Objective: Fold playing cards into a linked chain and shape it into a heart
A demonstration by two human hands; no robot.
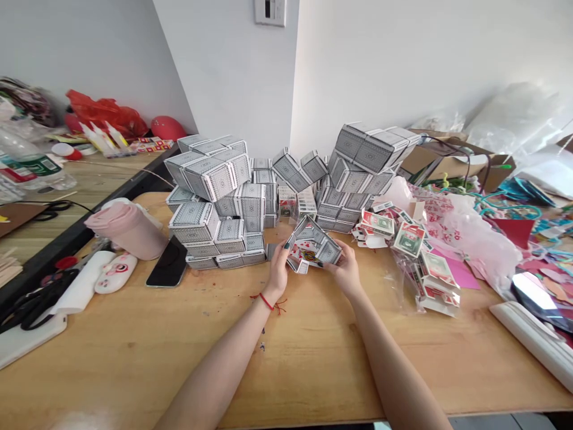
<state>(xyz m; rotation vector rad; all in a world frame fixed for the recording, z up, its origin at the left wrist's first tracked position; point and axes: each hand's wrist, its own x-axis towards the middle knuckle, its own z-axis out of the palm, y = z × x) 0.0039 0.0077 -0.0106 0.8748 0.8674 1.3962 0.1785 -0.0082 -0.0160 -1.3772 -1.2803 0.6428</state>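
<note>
Both hands hold a small grey patterned card box [313, 245] just above the wooden table [290, 346], near its middle. My left hand [278, 269], with a red string at the wrist, grips the box's left end. My right hand [344, 267] grips its right end. Red and white playing cards [304, 258] show under the box between my fingers. Behind the hands rise piles of the same grey boxes, one at the left [215, 203] and one at the right [358, 173].
A black phone [168, 264], a pink cup on its side [129, 230] and scissors [31, 304] lie at the left. Flat green and red card packs [416, 251] and pink plastic bags [474, 233] spread at the right. A white wall stands behind.
</note>
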